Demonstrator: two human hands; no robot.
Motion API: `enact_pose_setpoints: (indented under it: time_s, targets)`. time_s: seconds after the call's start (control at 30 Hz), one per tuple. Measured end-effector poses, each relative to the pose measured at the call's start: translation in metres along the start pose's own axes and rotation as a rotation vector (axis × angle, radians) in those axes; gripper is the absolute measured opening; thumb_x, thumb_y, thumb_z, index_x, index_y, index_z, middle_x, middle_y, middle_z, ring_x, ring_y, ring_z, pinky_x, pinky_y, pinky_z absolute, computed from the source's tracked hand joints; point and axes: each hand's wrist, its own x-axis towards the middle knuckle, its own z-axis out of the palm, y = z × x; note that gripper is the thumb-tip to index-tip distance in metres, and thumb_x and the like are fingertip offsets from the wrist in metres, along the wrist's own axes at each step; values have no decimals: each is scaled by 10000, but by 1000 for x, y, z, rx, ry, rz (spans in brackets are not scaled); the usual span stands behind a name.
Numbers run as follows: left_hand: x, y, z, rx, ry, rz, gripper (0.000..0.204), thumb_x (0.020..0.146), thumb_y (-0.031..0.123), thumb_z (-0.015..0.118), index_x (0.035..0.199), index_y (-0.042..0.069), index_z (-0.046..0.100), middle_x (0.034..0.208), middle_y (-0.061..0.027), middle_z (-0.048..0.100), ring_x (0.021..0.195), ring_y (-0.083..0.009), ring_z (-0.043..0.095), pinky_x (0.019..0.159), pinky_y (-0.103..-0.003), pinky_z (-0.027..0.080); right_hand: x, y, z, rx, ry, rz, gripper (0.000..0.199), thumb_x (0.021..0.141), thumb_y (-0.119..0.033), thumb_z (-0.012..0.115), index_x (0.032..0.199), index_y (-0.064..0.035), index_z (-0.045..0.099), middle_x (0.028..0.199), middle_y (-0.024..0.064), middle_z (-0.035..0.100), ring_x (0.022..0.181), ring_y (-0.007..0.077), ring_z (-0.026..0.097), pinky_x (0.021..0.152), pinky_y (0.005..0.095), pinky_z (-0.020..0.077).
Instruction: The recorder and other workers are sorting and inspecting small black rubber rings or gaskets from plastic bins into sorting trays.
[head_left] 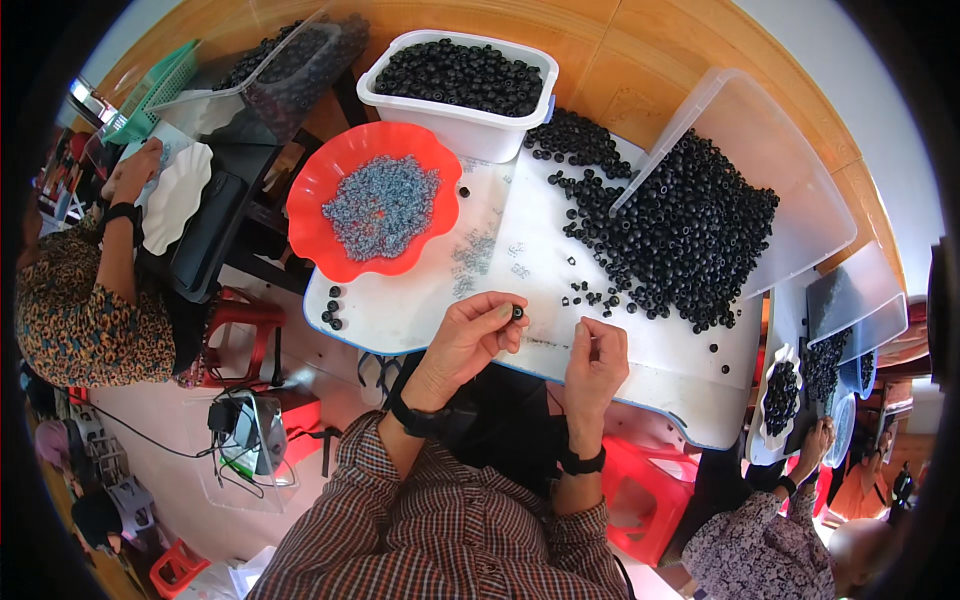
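Note:
My left hand (470,338) pinches a small round black cap (517,313) between thumb and fingertips, above the table's near edge. A short distance to its right, my right hand (597,362) is closed, thumb against the bent index finger; whatever it may hold is too small to make out. Beyond it, a big heap of similar black caps (690,230) spills from a tipped clear plastic bin (800,190). At the left, a red scalloped bowl (310,190) holds many small translucent bluish pieces (385,205).
A white tub (440,125) full of black caps stands at the back of the white table (690,385). Several loose caps (332,310) lie near its left edge. Co-workers sit at both sides, one in a patterned top (90,320). A red stool (640,490) is below right.

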Motion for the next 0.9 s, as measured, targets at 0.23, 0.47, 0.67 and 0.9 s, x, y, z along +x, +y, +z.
enact_pose_setpoints:
  time_s: [0.23,0.47,0.67,0.9]
  targets:
    - [1,-2,1,-5,2,-1,229,980,102,577,1147,-43,637,972,-124,692,732,-131,652,683,-266,552,5,-2,20,-62,5,-95,112,860,-1,666,969,-25,663,913,105,589,655,210,616,544,321,499]
    - [1,-3,1,54,-2,-6,223,983,100,574,1151,-33,638,975,-111,691,748,-138,650,692,-277,549,13,-3,27,-330,-22,-160,90,884,-85,648,965,-47,647,933,113,566,698,295,641,555,395,522]
    - [1,-5,3,110,12,-4,233,984,111,579,1162,-27,636,961,-100,688,739,-135,648,691,-268,545,12,-11,25,-285,-35,-160,86,907,-55,596,986,-21,605,934,139,564,689,340,622,570,411,517]
    - [0,-7,10,267,38,-12,260,992,105,566,1210,-17,635,931,-77,673,737,-118,627,701,-259,543,2,-26,17,84,-225,18,91,929,10,576,1012,28,608,906,159,614,684,250,646,597,331,532]
